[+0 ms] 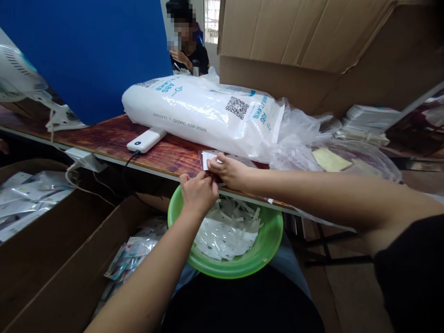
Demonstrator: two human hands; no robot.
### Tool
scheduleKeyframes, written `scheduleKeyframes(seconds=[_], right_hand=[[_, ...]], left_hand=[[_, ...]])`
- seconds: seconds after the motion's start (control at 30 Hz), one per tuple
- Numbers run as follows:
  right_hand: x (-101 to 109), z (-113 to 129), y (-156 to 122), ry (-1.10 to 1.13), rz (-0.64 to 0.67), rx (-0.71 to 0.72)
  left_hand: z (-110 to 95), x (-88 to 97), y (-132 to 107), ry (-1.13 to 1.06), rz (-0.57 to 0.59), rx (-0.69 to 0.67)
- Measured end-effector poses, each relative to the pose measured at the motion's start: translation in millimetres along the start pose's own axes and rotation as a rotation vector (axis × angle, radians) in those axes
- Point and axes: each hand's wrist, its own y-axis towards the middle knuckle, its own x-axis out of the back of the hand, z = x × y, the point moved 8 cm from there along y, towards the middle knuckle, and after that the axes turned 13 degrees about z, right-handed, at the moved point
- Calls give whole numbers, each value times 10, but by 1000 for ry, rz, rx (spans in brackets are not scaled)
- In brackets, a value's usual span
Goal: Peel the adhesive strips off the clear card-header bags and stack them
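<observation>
My left hand [199,194] and my right hand [229,172] meet at the table's front edge, fingers closed and fingertips touching. What they pinch, if anything, is hidden by the fingers. Just behind my right hand's fingers lies a clear plastic piece with a white card [205,157]; I cannot tell whether the hand grips it. Below both hands a green basin [274,236] sits on my lap. Inside it are many white paper strips and small white pieces [225,236].
A large white ABS sack [204,111] lies along the wooden table [111,138], beside a white power bank [146,140] with a black cable. Cardboard boxes [58,282] with packaged items stand at the lower left. A fan [21,74] and a seated person [189,51] are farther back.
</observation>
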Motion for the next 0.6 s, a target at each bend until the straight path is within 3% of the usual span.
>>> scheduleKeyframes(seconds=[0.07, 0.17, 0.2, 0.27, 0.33, 0.4, 0.43, 0.47, 0.53, 0.6], right_hand=[[91, -38, -163, 216, -188, -62], [169, -179, -648, 530, -506, -114], [123, -278, -857, 613, -577, -170], [-148, -574, -1330, 752, -642, -422], [-711, -898, -1836, 891, -508, -821], [-1431, -1050, -2290, 998, -140, -1177], [-1794, -1009, -2415, 1088, 126, -1216], [-2025, -969, -2493, 1146, 231, -1201], [-2330, -832, -2511, 1246, 365, -1136], [-2411, -674, -2357, 1327, 375, -1050]], left_hand=[[-7, 5, -2, -3, 2, -3], [-21, -7, -2, 5, 2, -15], [-21, -13, -1, 6, -6, -14], [-17, -28, 4, 0, -27, -9], [-15, -54, 15, -8, -34, -7], [-17, -85, 30, -18, -21, -9], [-14, -95, 37, -25, -16, -6], [-13, -104, 43, -29, -10, -5], [-8, -123, 53, -28, 1, -4], [3, -152, 60, -20, 13, -1]])
